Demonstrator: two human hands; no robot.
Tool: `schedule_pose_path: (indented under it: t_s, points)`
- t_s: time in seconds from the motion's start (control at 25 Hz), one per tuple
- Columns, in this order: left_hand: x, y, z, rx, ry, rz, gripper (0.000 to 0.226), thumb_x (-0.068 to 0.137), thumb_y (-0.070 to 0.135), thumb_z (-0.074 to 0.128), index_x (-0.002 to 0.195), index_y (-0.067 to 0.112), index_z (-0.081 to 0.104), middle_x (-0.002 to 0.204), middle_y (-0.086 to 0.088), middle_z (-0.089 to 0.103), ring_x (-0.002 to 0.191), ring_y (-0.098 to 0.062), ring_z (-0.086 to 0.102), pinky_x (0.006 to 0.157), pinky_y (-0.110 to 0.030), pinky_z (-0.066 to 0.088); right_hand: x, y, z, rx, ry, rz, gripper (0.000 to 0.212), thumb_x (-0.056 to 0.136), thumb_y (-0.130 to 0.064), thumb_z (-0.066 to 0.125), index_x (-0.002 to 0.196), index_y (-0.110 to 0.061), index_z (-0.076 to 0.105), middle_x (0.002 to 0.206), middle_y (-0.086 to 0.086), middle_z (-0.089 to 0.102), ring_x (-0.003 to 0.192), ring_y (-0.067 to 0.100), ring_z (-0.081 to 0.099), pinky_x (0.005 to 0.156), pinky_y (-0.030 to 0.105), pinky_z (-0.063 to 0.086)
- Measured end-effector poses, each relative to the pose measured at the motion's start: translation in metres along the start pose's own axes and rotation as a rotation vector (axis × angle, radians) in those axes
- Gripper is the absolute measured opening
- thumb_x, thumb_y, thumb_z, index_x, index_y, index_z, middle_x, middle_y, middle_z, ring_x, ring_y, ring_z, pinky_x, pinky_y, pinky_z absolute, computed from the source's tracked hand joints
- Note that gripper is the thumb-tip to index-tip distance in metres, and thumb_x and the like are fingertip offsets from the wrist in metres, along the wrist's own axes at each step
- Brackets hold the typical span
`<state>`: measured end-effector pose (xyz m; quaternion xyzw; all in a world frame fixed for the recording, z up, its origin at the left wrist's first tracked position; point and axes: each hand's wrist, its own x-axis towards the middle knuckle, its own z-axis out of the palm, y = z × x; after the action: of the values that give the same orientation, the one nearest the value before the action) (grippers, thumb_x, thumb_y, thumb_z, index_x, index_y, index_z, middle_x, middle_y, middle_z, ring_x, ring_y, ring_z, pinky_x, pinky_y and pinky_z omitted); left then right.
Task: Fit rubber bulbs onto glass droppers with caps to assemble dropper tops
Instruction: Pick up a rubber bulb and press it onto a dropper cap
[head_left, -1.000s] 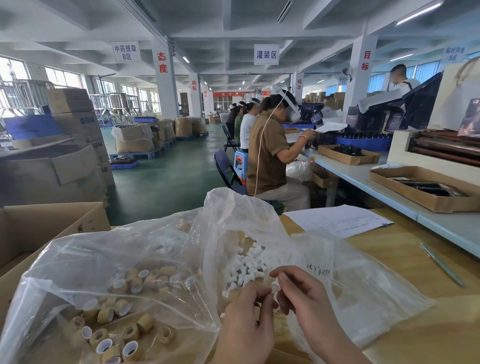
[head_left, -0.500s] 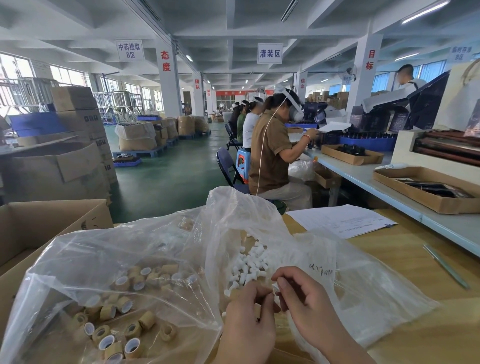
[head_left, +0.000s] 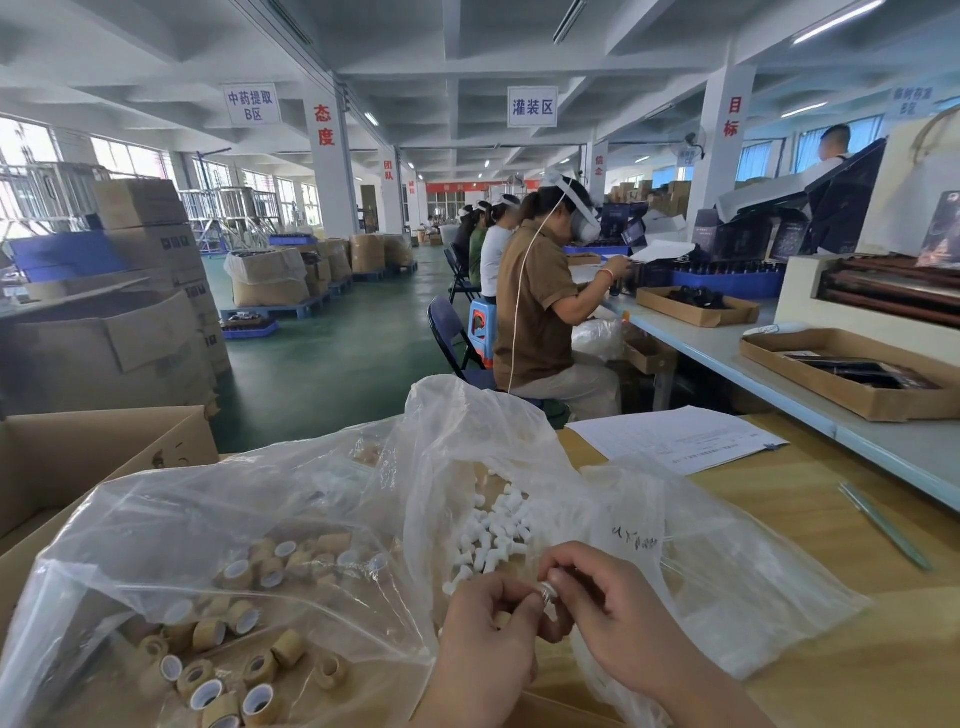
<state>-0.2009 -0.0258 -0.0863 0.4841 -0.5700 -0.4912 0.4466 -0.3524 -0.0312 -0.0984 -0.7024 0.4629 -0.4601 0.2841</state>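
Together: left hand (head_left: 488, 636), right hand (head_left: 615, 626), bulb (head_left: 548, 592)

The left hand (head_left: 483, 639) and right hand (head_left: 618, 618) pinch 1 small whitish part (head_left: 548, 592) together. Clear plastic bags (head_left: 218, 509) hold tan cylindrical caps (head_left: 258, 669) and white rubber bulbs (head_left: 493, 530).

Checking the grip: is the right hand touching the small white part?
Touching. Head view: right hand fingertips pinch the small white part against the left hand.

Head-worn wide view, forward-down, close above hands (head_left: 488, 634)
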Motion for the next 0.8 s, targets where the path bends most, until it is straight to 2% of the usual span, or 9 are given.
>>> schedule_pose_path:
  t_s: [0.16,0.48,0.56,0.68,0.8]
  points:
    - [0.002,0.001,-0.004,-0.1,-0.084,-0.069,0.019,0.093,0.005,0.055,0.076,-0.004,0.059,0.044,-0.003,0.059,0.024,-0.011,0.035,0.033,-0.015,0.027,0.0,0.0,-0.002,-0.019,-0.023,-0.033,0.026,0.096,-0.01,0.054,0.086,-0.033,0.061,0.067,0.002,0.061,0.061,0.015,0.059,0.063,0.03,0.049]
    - [0.008,-0.004,-0.008,-0.397,-0.215,-0.171,0.025,0.093,-0.001,0.052,0.069,-0.003,0.06,0.057,-0.015,0.059,0.025,-0.012,0.031,0.036,-0.009,0.026,0.0,-0.003,-0.001,0.012,-0.028,-0.038,0.025,0.095,-0.008,0.054,0.085,-0.03,0.062,0.065,-0.004,0.061,0.062,0.012,0.059,0.063,0.028,0.049]
    - [0.009,-0.007,-0.008,-0.411,-0.215,-0.161,0.026,0.092,0.0,0.054,0.067,-0.001,0.062,0.063,-0.018,0.059,0.026,-0.012,0.031,0.036,-0.01,0.026,0.0,-0.004,0.0,0.036,-0.036,-0.019,0.022,0.096,-0.007,0.054,0.086,-0.025,0.062,0.064,-0.004,0.06,0.061,0.01,0.058,0.063,0.029,0.049]
    - [0.01,-0.01,-0.006,-0.382,-0.217,-0.128,0.037,0.092,0.002,0.054,0.057,0.007,0.065,0.061,-0.019,0.058,0.027,-0.013,0.031,0.037,-0.01,0.025,0.0,-0.002,0.001,0.051,-0.048,0.021,0.016,0.096,-0.009,0.053,0.088,-0.02,0.062,0.062,-0.003,0.059,0.06,0.011,0.057,0.063,0.03,0.048]
    - [0.009,-0.011,-0.006,-0.357,-0.205,-0.131,0.031,0.092,0.002,0.054,0.062,0.001,0.061,0.055,-0.016,0.057,0.026,-0.013,0.031,0.037,-0.011,0.024,0.0,-0.001,0.002,0.045,-0.041,0.046,0.017,0.096,-0.012,0.055,0.086,-0.023,0.063,0.062,-0.003,0.057,0.057,0.01,0.051,0.058,0.027,0.043]
